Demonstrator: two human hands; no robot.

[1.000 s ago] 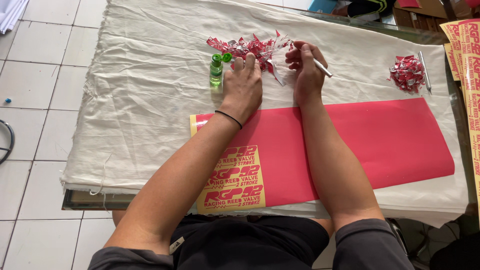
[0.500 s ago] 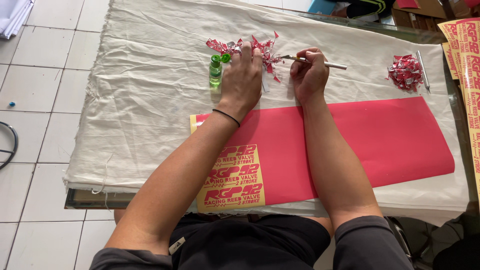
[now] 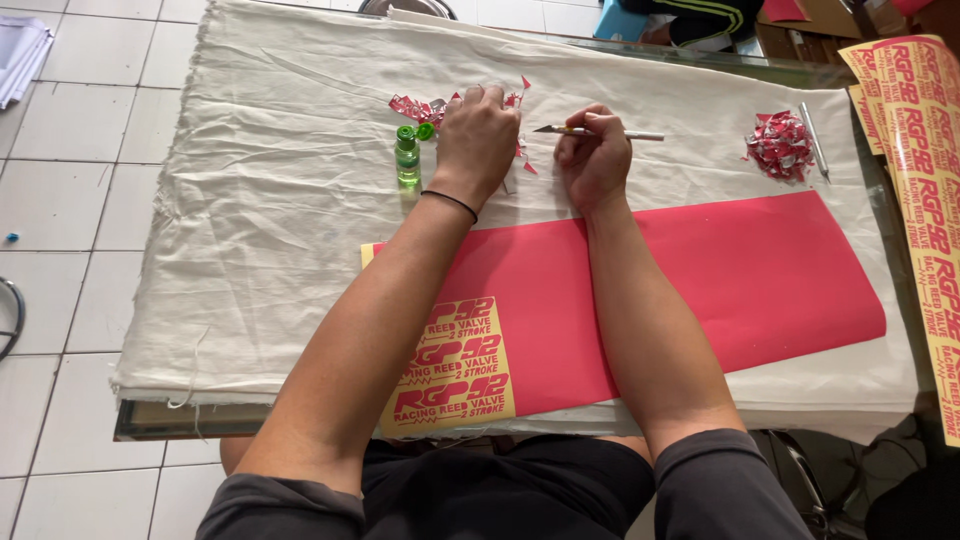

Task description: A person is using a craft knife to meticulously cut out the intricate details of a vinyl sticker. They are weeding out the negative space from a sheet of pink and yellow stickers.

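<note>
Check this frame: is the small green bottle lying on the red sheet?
No. The green bottle stands upright on the cream cloth, beside the left hand and apart from the red sheet.

Small sticker/decal workshop, prob. home-run. Glass-topped table covered w/ a cream cloth as work surface, on a white tiled floor. Long red vinyl sheet w/ yellow printed stickers, more sticker sheets at the right edge, piles of peeled red scraps, a craft knife and spare blade tool.
</note>
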